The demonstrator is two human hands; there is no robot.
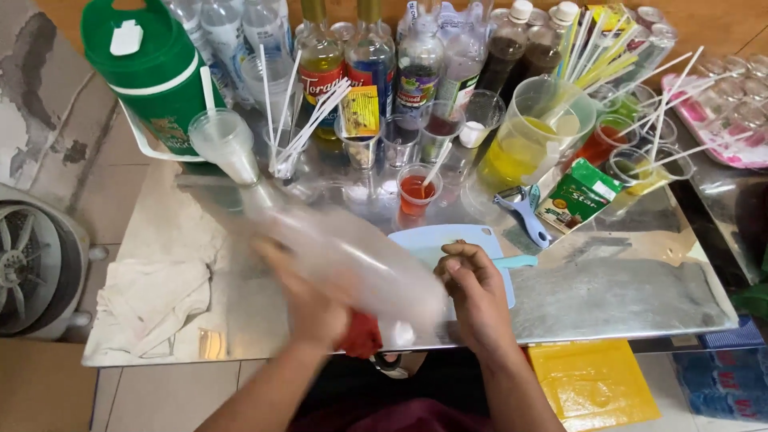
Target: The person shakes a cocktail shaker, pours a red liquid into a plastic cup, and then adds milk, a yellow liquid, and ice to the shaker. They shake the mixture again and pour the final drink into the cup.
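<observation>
At the far left edge of the frame a grey fan point(28, 268) stands on the floor beside the metal surface point(624, 296). In the upper left a green jug point(152, 68) with a white cap stands on a white tray, and below it, in the lower left, a crumpled white cloth point(156, 300) lies on the surface. Just right of the jug a clear plastic cup point(222, 142) holds a white straw.

The left hand point(308, 300) sits low in the frame, left of centre, closed around a clear plastic bag point(344, 256). The bag is blurred and runs slantwise from upper left to lower right, crossing over the hand. Something red point(362, 334) shows just under the hand; what it is cannot be told.

Behind, along the top, stands a row of syrup bottles point(370, 56), with small cups and white straws in front. A small cup of red liquid point(417, 192) stands at centre, near the top edge of a pale blue cutting board point(436, 240).

The right hand point(474, 292) rests on that board with fingers curled under; whether it grips anything cannot be told.

Further right lie a blue peeler point(524, 210), a large jug of yellow liquid point(532, 136), and a green packet point(578, 194). In the lower right a yellow bag point(592, 382) lies below the surface's edge.
</observation>
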